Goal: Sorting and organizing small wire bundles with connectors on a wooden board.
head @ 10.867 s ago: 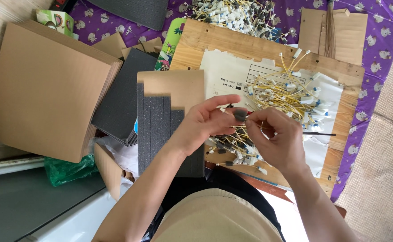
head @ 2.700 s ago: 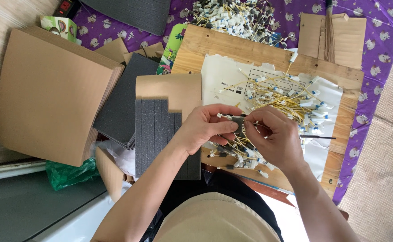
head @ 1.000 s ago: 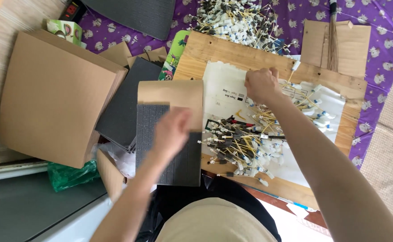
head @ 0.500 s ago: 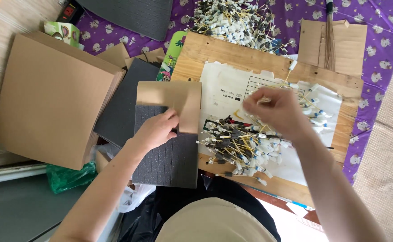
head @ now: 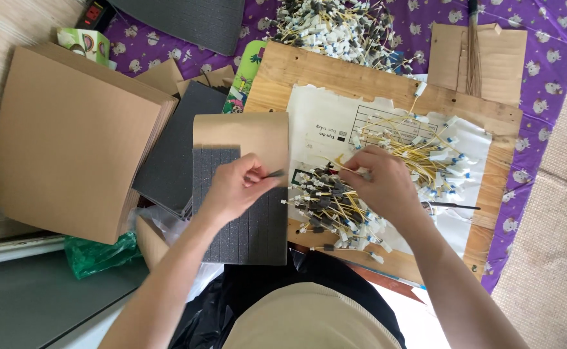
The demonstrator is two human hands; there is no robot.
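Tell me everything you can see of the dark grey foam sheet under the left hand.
The dark grey foam sheet looks soft and is scored into a grid of small blocks. It lies flat, partly over a brown cardboard sheet, beside the wooden board. Its upper right corner is cut away. The left hand rests on it, pinching a small dark piece.

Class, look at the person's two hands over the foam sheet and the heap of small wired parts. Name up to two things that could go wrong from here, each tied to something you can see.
1. The right hand reaches into a tangled heap of wired parts; lifting one may drag others out, possibly off the wooden board.
2. The left hand pinches a small dark piece at the edge of the grey foam sheet; it could slip and drop into the dark gap below.
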